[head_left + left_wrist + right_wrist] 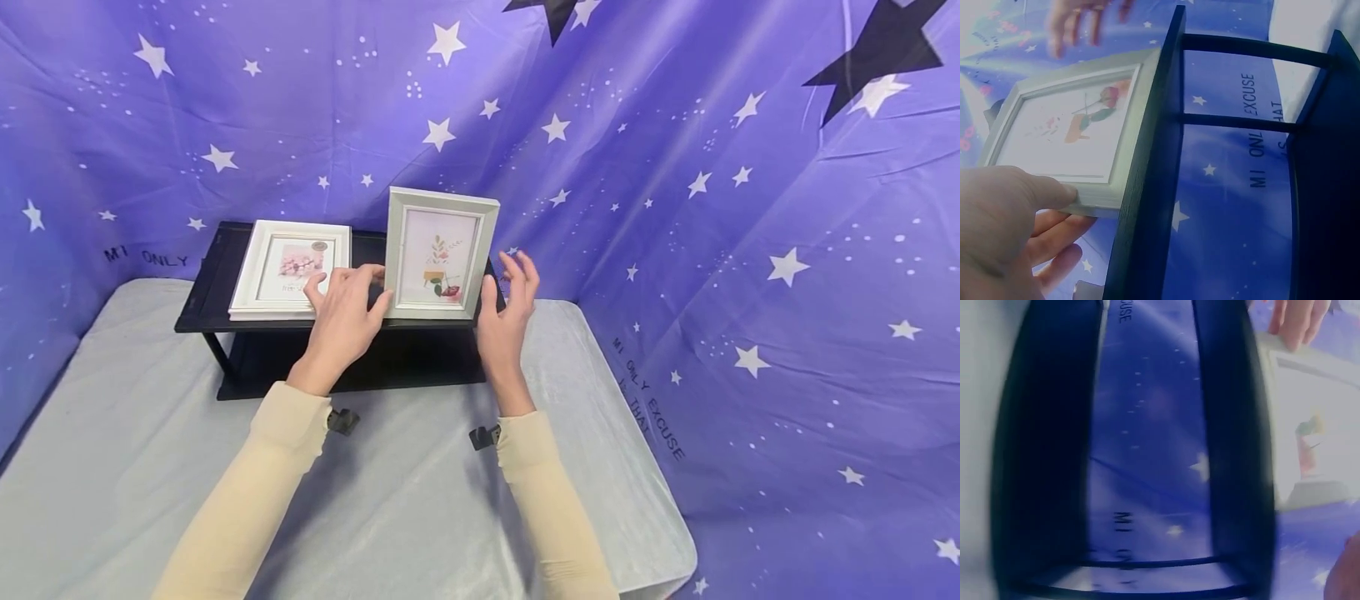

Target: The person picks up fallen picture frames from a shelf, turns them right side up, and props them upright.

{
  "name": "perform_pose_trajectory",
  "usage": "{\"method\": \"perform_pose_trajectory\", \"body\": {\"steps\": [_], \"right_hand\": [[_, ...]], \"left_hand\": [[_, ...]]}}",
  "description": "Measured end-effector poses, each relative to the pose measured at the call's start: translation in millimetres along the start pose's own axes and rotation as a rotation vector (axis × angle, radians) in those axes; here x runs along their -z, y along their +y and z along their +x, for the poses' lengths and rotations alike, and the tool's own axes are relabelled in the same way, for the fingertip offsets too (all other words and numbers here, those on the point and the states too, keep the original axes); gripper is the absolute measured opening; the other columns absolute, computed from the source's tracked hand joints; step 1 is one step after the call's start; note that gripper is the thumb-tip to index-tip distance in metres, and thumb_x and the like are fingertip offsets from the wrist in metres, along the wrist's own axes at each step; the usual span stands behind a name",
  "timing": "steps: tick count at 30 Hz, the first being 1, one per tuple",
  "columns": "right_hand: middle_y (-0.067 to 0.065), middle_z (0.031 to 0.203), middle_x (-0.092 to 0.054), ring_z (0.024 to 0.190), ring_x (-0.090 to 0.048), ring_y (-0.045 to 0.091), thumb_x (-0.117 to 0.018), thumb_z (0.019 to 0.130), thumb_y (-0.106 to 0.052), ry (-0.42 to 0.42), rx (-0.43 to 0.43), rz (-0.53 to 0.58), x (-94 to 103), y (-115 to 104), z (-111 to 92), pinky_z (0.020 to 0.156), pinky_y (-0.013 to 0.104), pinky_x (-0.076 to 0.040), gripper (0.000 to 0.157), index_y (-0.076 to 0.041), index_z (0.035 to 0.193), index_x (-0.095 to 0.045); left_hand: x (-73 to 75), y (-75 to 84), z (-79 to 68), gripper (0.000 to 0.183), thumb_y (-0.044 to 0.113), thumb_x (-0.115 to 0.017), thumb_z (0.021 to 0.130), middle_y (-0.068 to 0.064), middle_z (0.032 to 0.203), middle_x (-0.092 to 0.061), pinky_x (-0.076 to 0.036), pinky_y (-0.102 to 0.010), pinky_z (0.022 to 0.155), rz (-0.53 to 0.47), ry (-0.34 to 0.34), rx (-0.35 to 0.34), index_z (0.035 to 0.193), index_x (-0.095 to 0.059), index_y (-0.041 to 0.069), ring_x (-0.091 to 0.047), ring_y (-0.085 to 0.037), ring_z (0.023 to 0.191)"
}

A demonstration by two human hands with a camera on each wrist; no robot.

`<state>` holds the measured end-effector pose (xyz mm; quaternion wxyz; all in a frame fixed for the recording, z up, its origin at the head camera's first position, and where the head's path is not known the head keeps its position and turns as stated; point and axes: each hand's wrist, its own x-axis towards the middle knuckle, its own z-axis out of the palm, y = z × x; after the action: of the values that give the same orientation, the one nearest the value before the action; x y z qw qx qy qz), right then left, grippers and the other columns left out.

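Observation:
A grey-green picture frame [438, 225] with a plant-and-vase print and a red rose at its lower part stands upright on the right half of a black two-tier shelf [206, 292]. My left hand [345, 308] pinches its left edge near the bottom; in the left wrist view the thumb lies on the frame's border and the other fingers are under its side. My right hand [510, 321] is beside the right edge, apart from it, fingers spread and loosely bent. A white picture frame [253, 271] with a pink blossom print lies flat to the left, partly behind my left hand.
The shelf stands on a bed-like surface with a pale grey cover [112, 417]. Its lower tier [412, 362] is black. Purple cloth [637, 167] with stars hangs behind and to the right. A small black device [343, 421] sits at each wrist.

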<state>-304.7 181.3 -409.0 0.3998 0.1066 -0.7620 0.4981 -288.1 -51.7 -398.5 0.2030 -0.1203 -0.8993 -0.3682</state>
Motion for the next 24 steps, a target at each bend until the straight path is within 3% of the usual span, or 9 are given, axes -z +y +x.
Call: {"method": "perform_pose_trajectory", "body": {"steps": [5,9,13,15,19,24], "right_hand": [[0.002,0.162,-0.05,0.144,-0.049,0.026,-0.06,0.107,-0.025,-0.015,0.198,-0.17,-7.5,-36.2,23.8,0.111,0.057,-0.025,0.038,-0.018,0.144,-0.066],[0.001,0.164,-0.051,0.145,-0.047,0.025,-0.06,0.105,-0.028,-0.122,0.317,-0.335,-20.4,-63.9,41.9,0.112,0.056,-0.027,0.045,-0.021,0.149,-0.064],[-0.003,0.171,-0.043,0.156,-0.037,0.021,-0.058,0.106,-0.038,-0.243,0.34,-0.51,-37.7,-85.0,52.5,0.118,0.059,-0.022,0.054,-0.026,0.159,-0.053],[-0.004,0.168,-0.047,0.156,-0.037,0.02,-0.057,0.106,-0.041,-0.269,0.334,-0.575,-44.8,-91.0,55.8,0.12,0.059,-0.021,0.056,-0.028,0.16,-0.051],[-0.004,0.154,-0.059,0.149,-0.045,0.019,-0.059,0.106,-0.041,-0.265,0.326,-0.634,-53.1,-96.3,58.6,0.121,0.058,-0.02,0.049,-0.028,0.153,-0.059],[-0.003,0.149,-0.062,0.144,-0.048,0.02,-0.063,0.104,-0.037,-0.24,0.333,-0.634,-56.4,-96.5,58.9,0.12,0.058,-0.022,0.044,-0.027,0.147,-0.064]], "left_hand": [[-2.0,-1.8,-0.7,0.033,0.019,-0.066,0.107,-0.017,0.13,-0.073,-0.007,-0.069,0.119,-0.002,0.013,-0.019,0.136,-0.063,0.004,-0.05,-0.039,0.129],[-4.1,-2.8,-0.2,0.03,0.018,-0.065,0.107,-0.017,0.128,-0.073,-0.008,-0.07,0.119,-0.006,0.029,-0.029,0.134,-0.063,0.003,-0.05,-0.039,0.129],[-3.4,-4.4,-0.4,0.03,0.018,-0.066,0.107,-0.017,0.127,-0.073,-0.009,-0.07,0.118,-0.004,0.039,-0.029,0.133,-0.063,0.004,-0.051,-0.039,0.128],[-3.7,-4.6,-0.3,0.03,0.018,-0.065,0.107,-0.017,0.127,-0.073,-0.009,-0.07,0.118,-0.005,0.034,-0.031,0.134,-0.063,0.004,-0.052,-0.04,0.126],[-4.2,-4.7,0.1,0.031,0.017,-0.065,0.108,-0.017,0.126,-0.072,-0.013,-0.068,0.118,-0.009,0.03,-0.044,0.135,-0.062,0.003,-0.06,-0.039,0.122],[-2.1,-5.8,0.9,0.031,0.013,-0.065,0.107,-0.017,0.117,-0.072,-0.018,-0.066,0.119,-0.037,0.036,-0.075,0.134,-0.062,0.0,-0.07,-0.035,0.11]]}}
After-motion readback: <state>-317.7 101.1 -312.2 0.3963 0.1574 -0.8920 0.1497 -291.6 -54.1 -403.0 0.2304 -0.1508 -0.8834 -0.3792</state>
